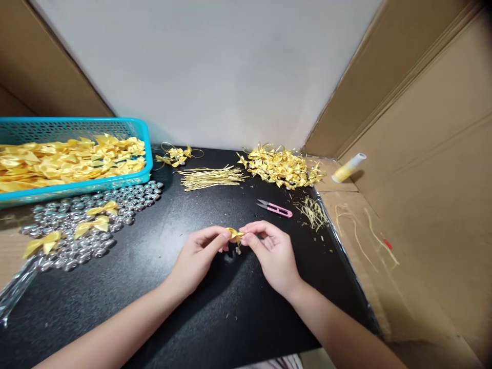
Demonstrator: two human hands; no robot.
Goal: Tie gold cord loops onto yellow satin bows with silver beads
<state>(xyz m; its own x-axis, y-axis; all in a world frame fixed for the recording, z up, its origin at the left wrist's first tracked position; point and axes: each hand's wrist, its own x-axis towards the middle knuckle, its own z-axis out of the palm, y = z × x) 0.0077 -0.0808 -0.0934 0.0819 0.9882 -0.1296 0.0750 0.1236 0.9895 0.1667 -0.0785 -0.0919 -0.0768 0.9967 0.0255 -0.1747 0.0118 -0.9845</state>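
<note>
A small yellow ribbon bow (235, 234) is pinched between both hands over the black tabletop, with a silver bell (238, 250) hanging just below it. My left hand (203, 252) grips the bow's left side between thumb and finger. On its right side, the thumb and fingers of my right hand (272, 252) are closed as well; the fingertips hide part of the bow. Beyond my right hand lie pink-handled thread snips (274, 207), blades pointing left. Gold cord pieces (213, 177) are laid in a bundle farther back.
At left, a turquoise basket (148, 148) holds many yellow bows, with silver bells (82, 251) spread before it. Bows with bells (282, 166) are heaped at the back right, near cord scraps (314, 212). A thread spool (349, 167) stands on cardboard beside the table.
</note>
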